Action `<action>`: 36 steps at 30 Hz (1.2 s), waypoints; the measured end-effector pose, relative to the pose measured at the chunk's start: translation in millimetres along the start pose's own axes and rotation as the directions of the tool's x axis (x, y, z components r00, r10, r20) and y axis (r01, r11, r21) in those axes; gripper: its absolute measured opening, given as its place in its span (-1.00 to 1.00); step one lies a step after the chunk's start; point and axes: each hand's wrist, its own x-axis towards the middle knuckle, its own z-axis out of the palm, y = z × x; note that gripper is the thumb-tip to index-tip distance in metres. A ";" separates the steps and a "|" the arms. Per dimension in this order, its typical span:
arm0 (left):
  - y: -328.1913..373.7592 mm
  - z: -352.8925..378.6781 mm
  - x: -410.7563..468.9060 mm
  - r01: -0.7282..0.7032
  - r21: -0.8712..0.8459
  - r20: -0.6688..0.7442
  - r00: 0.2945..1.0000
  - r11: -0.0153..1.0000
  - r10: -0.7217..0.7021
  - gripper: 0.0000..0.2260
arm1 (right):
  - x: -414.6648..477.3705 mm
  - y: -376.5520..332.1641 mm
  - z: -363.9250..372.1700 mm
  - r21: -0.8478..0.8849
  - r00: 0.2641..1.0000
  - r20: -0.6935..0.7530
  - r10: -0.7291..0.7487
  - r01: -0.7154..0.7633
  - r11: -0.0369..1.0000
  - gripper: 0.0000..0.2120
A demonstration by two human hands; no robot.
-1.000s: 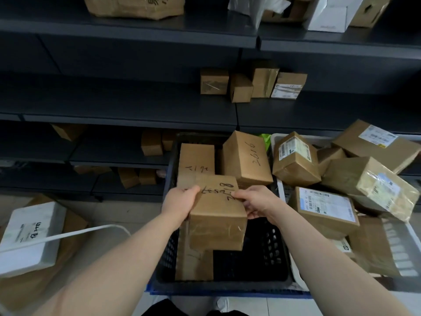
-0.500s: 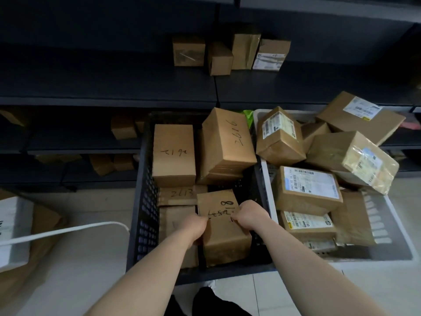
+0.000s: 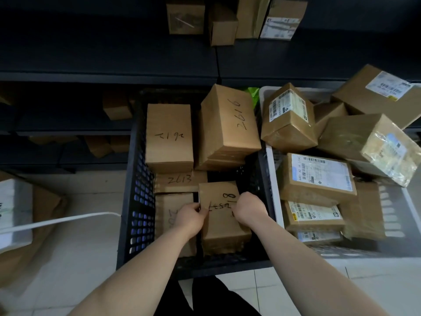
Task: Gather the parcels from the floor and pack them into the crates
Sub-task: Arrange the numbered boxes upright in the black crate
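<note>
Gripping one brown parcel [image 3: 224,233] from both sides. The left hand [image 3: 191,218] curls on its left edge, thumb and fingers pinched tight to the cardboard. The right hand [image 3: 249,209] is bunched in a closed curl over the upper right edge. No gap shows in either hold.

The parcel is low in the near right part of the black crate [image 3: 138,201], handwritten face up and near end face in view. Cannot tell whether it rests on the crate bottom.

- Just left, touching it: a flat parcel [image 3: 173,208], partly under the left wrist.
- Just behind that: box marked 2613 [image 3: 180,180], lying flat.
- Far end of the crate: a tall box [image 3: 169,135] on the left. Box marked 2616 [image 3: 230,124] is on the right, tilted, its corner over the crate's right wall.
- A dark strip of bare crate lies between the held parcel and the 2616 box.

The white crate [image 3: 393,215] stands just beside the black one on the right. It is heaped above its rim with labelled parcels [image 3: 319,176], some leaning on each other.

Dark shelving [image 3: 109,55] runs behind both crates, with small boxes [image 3: 185,18] on one level. On the tiled floor [image 3: 75,258] to the left is a white box [image 3: 13,210], with a white strap [image 3: 68,221] reaching toward the black crate.
</note>
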 end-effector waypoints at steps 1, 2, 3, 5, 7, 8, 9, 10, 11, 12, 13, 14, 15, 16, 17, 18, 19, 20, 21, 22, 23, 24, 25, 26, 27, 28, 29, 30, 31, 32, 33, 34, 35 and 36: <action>-2.1 0.4 -1.9 -0.001 -0.037 0.010 1.000 0.999 0.002 -0.61 | -0.5 0.7 1.1 0.015 1.000 0.007 0.005 -0.005 1.000 -0.82; -2.5 0.5 -3.9 0.000 -0.054 0.019 1.000 0.999 0.001 -0.60 | -1.7 0.9 2.0 0.026 1.000 0.019 0.010 -0.010 1.000 -0.82; -2.4 0.7 -5.2 0.003 -0.052 0.028 1.000 0.999 -0.002 -0.59 | -2.9 1.1 2.7 0.022 0.999 0.035 0.009 -0.009 1.000 -0.80; 0.1 1.0 -5.6 0.004 -0.041 0.043 0.999 0.999 -0.002 -0.57 | -1.9 1.7 4.0 -0.015 0.997 0.075 0.001 0.000 1.000 -0.77; 1.9 1.7 -3.3 0.012 -0.034 0.047 0.999 0.999 -0.011 -0.58 | -0.4 1.4 3.5 -0.040 0.996 0.089 -0.003 0.006 0.999 -0.77; 2.2 2.0 -2.0 0.014 -0.025 0.043 0.999 1.000 -0.013 -0.59 | 1.3 1.6 4.4 -0.051 0.996 0.093 -0.007 0.012 0.999 -0.77; 0.9 2.9 0.0 0.018 -0.012 0.041 0.999 1.000 -0.018 -0.59 | 3.0 1.8 6.3 -0.061 0.995 0.096 -0.006 0.012 0.998 -0.78; -0.7 4.3 1.3 0.021 0.006 0.034 0.999 1.000 -0.021 -0.60 | 3.5 2.0 9.2 -0.057 0.995 0.095 0.001 0.005 0.998 -0.78; -3.4 6.0 3.1 0.028 0.027 0.026 0.999 0.999 -0.028 -0.61 | 3.6 2.4 13.2 -0.048 0.995 0.099 0.013 -0.008 0.999 -0.79; -5.7 7.5 3.8 0.030 0.047 0.013 0.999 0.998 -0.030 -0.63 | 3.7 3.1 18.5 -0.036 0.994 0.109 0.024 -0.021 0.999 -0.79; -8.0 8.7 4.7 0.029 0.069 0.000 1.000 0.997 -0.029 -0.65 | 4.5 3.2 23.7 -0.024 0.992 0.118 0.035 -0.033 0.999 -0.77; -9.6 9.7 5.1 0.023 0.095 -0.016 1.000 0.995 -0.022 -0.65 | 6.2 3.5 29.0 -0.002 0.992 0.117 0.045 -0.045 0.999 -0.74; -11.0 10.7 6.3 0.022 0.119 -0.024 1.000 0.993 -0.019 -0.65 | 8.1 3.8 32.8 0.027 0.992 0.117 0.053 -0.057 0.998 -0.70; -11.9 11.7 8.1 0.014 0.136 -0.027 1.000 0.991 -0.010 -0.65 | 10.1 4.1 35.4 0.050 0.993 0.109 0.054 -0.059 0.997 -0.65; -13.1 12.3 11.4 0.005 0.151 -0.025 1.000 0.989 -0.001 -0.65 | 12.3 4.2 37.0 0.049 0.995 0.095 0.042 -0.047 0.998 -0.58; -14.5 12.9 14.9 -0.003 0.172 -0.027 1.000 0.985 0.008 -0.66 | 13.6 4.4 37.3 0.031 0.996 0.082 0.023 -0.025 0.999 -0.48; -16.0 13.2 18.8 -0.007 0.197 -0.033 0.999 0.980 0.014 -0.68 | 15.2 4.9 37.8 0.004 0.997 0.073 0.001 -0.001 1.000 -0.38; -17.1 13.4 22.4 -0.015 0.222 -0.043 0.999 0.975 0.026 -0.70 | 17.0 5.6 38.6 -0.024 0.998 0.066 -0.023 0.024 0.999 -0.29; -18.4 13.6 26.5 -0.025 0.243 -0.054 0.998 0.970 0.039 -0.72 | 18.7 5.9 39.7 -0.043 0.997 0.066 -0.047 0.050 0.998 -0.25; -19.5 13.9 30.1 -0.035 0.257 -0.061 0.997 0.966 0.052 -0.74 | 20.5 6.2 41.3 -0.057 0.995 0.070 -0.069 0.073 0.996 -0.23; -20.1 14.1 33.1 -0.040 0.267 -0.067 0.996 0.963 0.060 -0.75 | 22.5 6.5 43.1 -0.067 0.993 0.078 -0.084 0.090 0.994 -0.23; -20.6 14.7 36.6 -0.038 0.283 -0.073 0.995 0.958 0.061 -0.77 | 25.0 6.4 44.5 -0.076 0.992 0.088 -0.091 0.098 0.992 -0.25; -20.8 15.2 39.8 -0.034 0.298 -0.080 0.995 0.954 0.061 -0.79 | 27.4 6.3 46.0 -0.082 0.991 0.100 -0.090 0.098 0.992 -0.26; -21.7 15.7 43.5 -0.024 0.315 -0.088 0.995 0.949 0.055 -0.82 | 29.8 6.0 47.5 -0.082 0.990 0.110 -0.085 0.094 0.992 -0.27; -23.2 16.2 48.0 -0.013 0.328 -0.102 0.994 0.944 0.049 -0.84 | 32.1 5.2 48.4 -0.080 0.990 0.120 -0.080 0.090 0.993 -0.27; -24.4 16.4 51.8 0.002 0.338 -0.121 0.992 0.941 0.041 -0.86 | 34.4 3.9 48.5 -0.073 0.988 0.129 -0.080 0.090 0.993 -0.27; -25.2 16.4 55.2 0.009 0.350 -0.130 0.991 0.937 0.039 -0.86 | 36.6 2.8 48.8 -0.064 0.987 0.140 -0.079 0.089 0.994 -0.26; -25.8 16.4 57.3 0.013 0.361 -0.130 0.991 0.933 0.037 -0.84 | 38.8 1.8 48.8 -0.050 0.985 0.151 -0.080 0.088 0.995 -0.26; -26.2 16.3 58.7 0.012 0.366 -0.128 0.991 0.931 0.037 -0.82 | 39.7 0.8 47.9 -0.035 0.983 0.165 -0.076 0.082 0.996 -0.25; -25.5 16.0 58.9 0.013 0.369 -0.122 0.992 0.929 0.034 -0.82 | 40.2 -0.5 45.8 -0.026 0.981 0.180 -0.073 0.079 0.997 -0.25; -24.7 15.5 58.4 0.009 0.366 -0.118 0.992 0.931 0.037 -0.82 | 39.5 -1.6 42.2 -0.015 0.979 0.192 -0.071 0.075 0.997 -0.26; -23.3 14.4 57.4 0.007 0.356 -0.115 0.993 0.934 0.036 -0.83 | 38.2 -3.0 37.4 0.008 0.978 0.195 -0.073 0.073 0.997 -0.27; -20.8 12.2 55.7 0.002 0.340 -0.115 0.993 0.941 0.039 -0.85 | 36.5 -4.4 31.3 0.048 0.980 0.182 -0.080 0.072 0.996 -0.32; -16.6 9.1 52.9 -0.002 0.317 -0.114 0.993 0.948 0.040 -0.89 | 34.1 -5.6 23.6 0.107 0.985 0.150 -0.090 0.074 0.991 -0.39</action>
